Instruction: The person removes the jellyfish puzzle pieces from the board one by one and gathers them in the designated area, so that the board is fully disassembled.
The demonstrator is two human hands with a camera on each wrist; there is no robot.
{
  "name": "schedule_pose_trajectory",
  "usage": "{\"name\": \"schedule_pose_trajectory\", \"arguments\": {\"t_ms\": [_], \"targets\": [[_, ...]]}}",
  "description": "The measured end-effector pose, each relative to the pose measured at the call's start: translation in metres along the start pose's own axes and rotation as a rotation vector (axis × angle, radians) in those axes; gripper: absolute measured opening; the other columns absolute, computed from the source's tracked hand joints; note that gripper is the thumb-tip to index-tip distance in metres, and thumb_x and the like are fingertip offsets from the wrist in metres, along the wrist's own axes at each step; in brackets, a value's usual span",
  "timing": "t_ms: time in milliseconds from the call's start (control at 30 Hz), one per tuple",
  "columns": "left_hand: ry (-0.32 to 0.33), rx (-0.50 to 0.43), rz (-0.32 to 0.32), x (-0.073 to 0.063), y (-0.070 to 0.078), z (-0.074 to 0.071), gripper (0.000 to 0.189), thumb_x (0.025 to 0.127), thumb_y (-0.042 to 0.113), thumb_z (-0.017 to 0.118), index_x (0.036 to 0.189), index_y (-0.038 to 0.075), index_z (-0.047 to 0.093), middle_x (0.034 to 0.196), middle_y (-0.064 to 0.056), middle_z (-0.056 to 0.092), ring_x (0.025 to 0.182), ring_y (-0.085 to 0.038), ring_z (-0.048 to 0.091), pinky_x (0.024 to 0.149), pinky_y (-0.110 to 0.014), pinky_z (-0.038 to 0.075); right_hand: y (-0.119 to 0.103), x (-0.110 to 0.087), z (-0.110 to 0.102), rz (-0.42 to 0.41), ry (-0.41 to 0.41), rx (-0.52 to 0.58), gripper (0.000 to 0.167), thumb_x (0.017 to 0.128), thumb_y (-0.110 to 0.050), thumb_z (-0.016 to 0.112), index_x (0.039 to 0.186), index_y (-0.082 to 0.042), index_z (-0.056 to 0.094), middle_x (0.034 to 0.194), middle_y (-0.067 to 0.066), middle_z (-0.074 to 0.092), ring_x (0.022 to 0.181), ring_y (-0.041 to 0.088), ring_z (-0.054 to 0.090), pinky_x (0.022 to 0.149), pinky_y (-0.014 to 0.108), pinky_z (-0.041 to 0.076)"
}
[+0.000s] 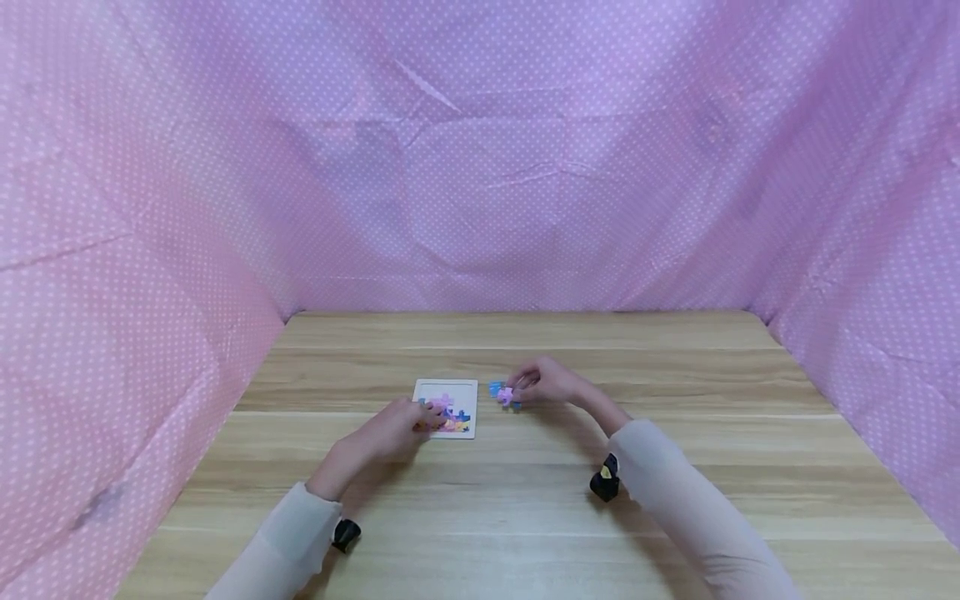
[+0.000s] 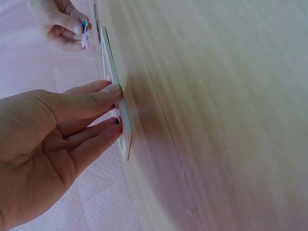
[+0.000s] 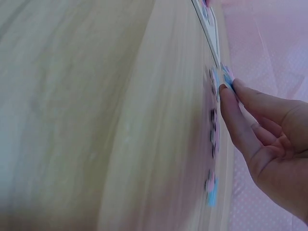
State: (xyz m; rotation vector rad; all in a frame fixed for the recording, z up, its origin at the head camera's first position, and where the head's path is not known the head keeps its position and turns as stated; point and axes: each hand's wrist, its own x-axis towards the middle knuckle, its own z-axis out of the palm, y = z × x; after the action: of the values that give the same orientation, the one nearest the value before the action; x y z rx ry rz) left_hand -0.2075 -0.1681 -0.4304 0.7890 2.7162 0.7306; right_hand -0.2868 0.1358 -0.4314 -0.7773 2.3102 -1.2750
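A square white puzzle board (image 1: 446,387) lies on the table, its lower part filled with several colourful jigsaw pieces (image 1: 454,422). My left hand (image 1: 397,423) rests at its lower left, fingers extended over the pieces. In the left wrist view, thumb and fingertips touch the near edge and face of the board (image 2: 126,122). Just right of the board, my right hand (image 1: 547,383) pinches a pink and blue jigsaw piece (image 3: 228,76) between thumb and index finger. Several loose jigsaw pieces (image 3: 211,187) lie on the table under and beside that hand.
The wooden table (image 1: 480,508) reaches back to a pink dotted cloth (image 1: 480,208), which hangs behind it and on both sides. Black wrist devices (image 1: 605,479) sit at both sleeve cuffs.
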Motion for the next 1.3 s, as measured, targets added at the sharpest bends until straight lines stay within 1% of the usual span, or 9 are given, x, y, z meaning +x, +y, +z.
{"name": "schedule_pose_trajectory", "arguments": {"t_ms": [100,267,467,567,700,800,1067,1200,1300], "targets": [[-0.001,0.002,0.001,0.0,0.0,0.0,0.029,0.096,-0.003,0.063,0.123,0.004,0.07,0.139,-0.016,0.056,0.134,-0.035,0.048,0.108,-0.049,0.039,0.006,-0.005,-0.004,-0.006,0.005,-0.005,0.021,0.092,0.003,0.067,0.112,0.012,0.067,0.104,0.02,0.072,0.097,0.027,0.068,0.083,0.031,0.055],[0.01,0.005,0.026,-0.001,0.0,0.0,0.027,0.096,-0.004,0.063,0.121,0.0,0.071,0.137,-0.019,0.058,0.132,-0.036,0.05,0.107,-0.049,0.041,0.011,-0.014,-0.011,0.025,0.026,0.01,0.022,0.094,-0.002,0.068,0.113,0.009,0.069,0.105,0.017,0.073,0.099,0.025,0.069,0.081,0.029,0.056],[0.006,0.02,0.036,-0.001,-0.001,0.0,0.027,0.096,-0.005,0.062,0.122,0.0,0.07,0.136,-0.019,0.058,0.13,-0.037,0.051,0.106,-0.049,0.042,0.017,-0.027,-0.017,0.061,0.039,0.047,0.019,0.091,0.0,0.07,0.106,0.011,0.069,0.1,0.018,0.074,0.094,0.024,0.07,0.08,0.027,0.056],[0.007,0.022,0.031,-0.001,-0.001,0.0,0.028,0.096,-0.005,0.063,0.122,0.001,0.07,0.137,-0.018,0.058,0.131,-0.036,0.051,0.106,-0.049,0.042,0.021,-0.033,-0.02,0.072,0.045,0.063,0.017,0.091,0.001,0.071,0.104,0.012,0.069,0.098,0.019,0.074,0.091,0.023,0.07,0.078,0.026,0.056],[0.0,0.011,-0.014,-0.001,-0.001,0.001,0.029,0.097,-0.002,0.063,0.124,0.006,0.07,0.14,-0.014,0.057,0.134,-0.033,0.048,0.108,-0.048,0.04,0.025,-0.041,-0.025,0.077,0.051,0.073,0.018,0.091,0.002,0.071,0.104,0.013,0.069,0.1,0.02,0.073,0.091,0.023,0.069,0.077,0.025,0.056],[-0.005,0.003,-0.033,-0.001,-0.001,0.002,0.029,0.097,-0.001,0.064,0.124,0.007,0.071,0.14,-0.012,0.057,0.135,-0.032,0.047,0.108,-0.048,0.039,0.027,-0.047,-0.028,0.074,0.057,0.076,0.018,0.09,0.003,0.072,0.104,0.014,0.069,0.101,0.022,0.072,0.091,0.023,0.069,0.077,0.024,0.055],[-0.005,-0.012,-0.038,0.001,-0.001,0.0,0.029,0.097,-0.001,0.063,0.124,0.007,0.071,0.14,-0.013,0.057,0.134,-0.031,0.049,0.106,-0.048,0.042,0.032,-0.057,-0.033,0.105,0.069,0.042,0.015,0.087,0.004,0.074,0.098,0.013,0.071,0.094,0.02,0.074,0.081,0.016,0.068,0.07,0.023,0.056],[-0.007,0.002,-0.019,0.001,-0.002,0.0,0.029,0.096,-0.002,0.063,0.123,0.005,0.071,0.138,-0.014,0.059,0.133,-0.033,0.05,0.106,-0.049,0.042,0.032,-0.06,-0.033,0.112,0.085,-0.01,0.012,0.086,0.005,0.074,0.095,0.012,0.071,0.09,0.018,0.073,0.077,0.014,0.066,0.067,0.025,0.056],[-0.007,0.012,-0.019,0.001,-0.003,0.001,0.031,0.096,-0.003,0.063,0.124,0.006,0.071,0.138,-0.013,0.059,0.133,-0.03,0.05,0.105,-0.048,0.044,0.031,-0.061,-0.032,0.105,0.103,-0.051,0.009,0.086,0.006,0.074,0.093,0.011,0.072,0.087,0.016,0.073,0.075,0.014,0.064,0.066,0.027,0.056]]}}
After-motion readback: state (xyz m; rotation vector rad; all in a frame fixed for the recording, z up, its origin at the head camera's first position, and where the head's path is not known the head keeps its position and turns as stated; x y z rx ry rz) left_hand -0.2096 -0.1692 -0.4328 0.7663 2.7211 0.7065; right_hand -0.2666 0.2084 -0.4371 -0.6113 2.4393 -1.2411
